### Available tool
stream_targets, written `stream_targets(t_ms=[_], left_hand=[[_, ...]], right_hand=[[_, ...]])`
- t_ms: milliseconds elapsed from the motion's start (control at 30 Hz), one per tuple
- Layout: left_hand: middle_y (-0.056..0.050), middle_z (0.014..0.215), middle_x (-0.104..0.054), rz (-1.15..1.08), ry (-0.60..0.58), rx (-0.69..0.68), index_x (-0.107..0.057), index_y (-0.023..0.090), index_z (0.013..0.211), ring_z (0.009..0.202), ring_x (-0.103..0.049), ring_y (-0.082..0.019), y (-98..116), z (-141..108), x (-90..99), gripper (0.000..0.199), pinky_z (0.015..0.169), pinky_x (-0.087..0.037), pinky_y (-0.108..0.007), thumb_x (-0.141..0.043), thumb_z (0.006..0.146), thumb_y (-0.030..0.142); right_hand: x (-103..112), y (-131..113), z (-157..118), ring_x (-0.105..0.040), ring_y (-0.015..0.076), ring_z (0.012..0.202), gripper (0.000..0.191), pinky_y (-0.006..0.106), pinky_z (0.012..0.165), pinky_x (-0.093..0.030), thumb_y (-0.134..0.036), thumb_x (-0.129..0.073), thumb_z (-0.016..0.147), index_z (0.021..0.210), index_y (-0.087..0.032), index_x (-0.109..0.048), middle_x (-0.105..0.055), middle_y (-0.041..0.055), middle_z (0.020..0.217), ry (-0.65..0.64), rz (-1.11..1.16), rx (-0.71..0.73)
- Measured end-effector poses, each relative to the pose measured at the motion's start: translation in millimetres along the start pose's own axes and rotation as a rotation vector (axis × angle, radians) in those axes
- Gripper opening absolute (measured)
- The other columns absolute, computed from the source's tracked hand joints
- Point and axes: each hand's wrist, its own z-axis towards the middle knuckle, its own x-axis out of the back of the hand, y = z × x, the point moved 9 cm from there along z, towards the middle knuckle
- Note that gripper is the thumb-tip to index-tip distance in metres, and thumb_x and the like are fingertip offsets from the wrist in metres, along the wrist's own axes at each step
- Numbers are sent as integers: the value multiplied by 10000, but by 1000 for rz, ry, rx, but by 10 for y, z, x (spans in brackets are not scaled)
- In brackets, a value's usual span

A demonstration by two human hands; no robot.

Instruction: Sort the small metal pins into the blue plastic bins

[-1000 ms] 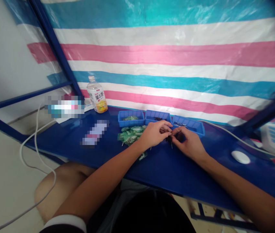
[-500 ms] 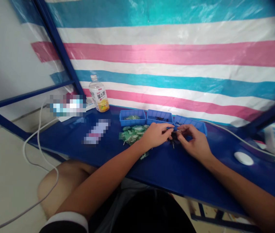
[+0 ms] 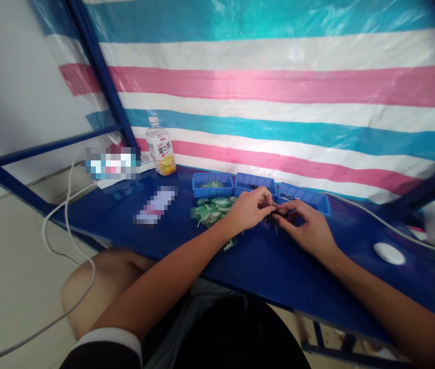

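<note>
Over the blue table, my left hand (image 3: pixel 248 209) and my right hand (image 3: pixel 306 224) meet with fingertips nearly touching. Both are closed in a pinch around something small and dark, too hidden to name. Beneath the fingertips lie small black parts with thin metal pins (image 3: pixel 276 229), partly covered by my hands. A heap of green circuit-board pieces (image 3: pixel 210 211) lies left of my left hand, and its wrist hides some of it. Behind the hands stand three blue bins: the left bin (image 3: pixel 212 192) with green pieces, the middle bin (image 3: pixel 240 190) with dark parts, the right bin (image 3: pixel 317 204) with thin metal bits.
A drink bottle (image 3: pixel 162 148) stands at the back left, with a blurred flat item (image 3: pixel 156 206) in front of it. At the right lies a white computer mouse (image 3: pixel 389 253). A pale cable (image 3: pixel 367 212) runs along the back, before a striped plastic sheet (image 3: pixel 278 87).
My hands have drawn closer together, and the left fingers have curled into a tighter pinch against the right fingertips. The whole view has shifted slightly.
</note>
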Motion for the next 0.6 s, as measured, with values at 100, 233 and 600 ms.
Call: stream_targets(t_ms=[100, 233, 600], left_hand=[[-58, 986, -801, -17, 22, 42, -548, 196, 947, 941, -803, -209, -65, 5, 25, 245, 841, -628, -321, -779, 899, 130], [-41, 936, -799, 5, 9, 33, -537, 202, 949, 892, -795, -199, -41, 11, 30, 315, 813, -610, -309, -834, 864, 146], [-75, 1053, -798, -24, 36, -45, -609, 193, 1124, 963, -780, -192, 43, 5, 58, 292, 904, -628, -340, -779, 896, 126]], right_hand=[[7, 38, -1, -713, 228, 798, 340, 342, 605, -556, -434, -709, 984, 1279, -267, -707, -766, 71, 1068, 2, 46, -51], [-18, -62, 20, -725, 244, 871, 325, 357, 636, -567, -385, -603, 1044, 1330, -275, -714, -759, 92, 1143, -51, 2, 38], [-147, -33, 41, -710, 256, 878, 327, 401, 777, -552, -437, -518, 1087, 1098, -254, -789, -764, 85, 989, -195, -95, 96]])
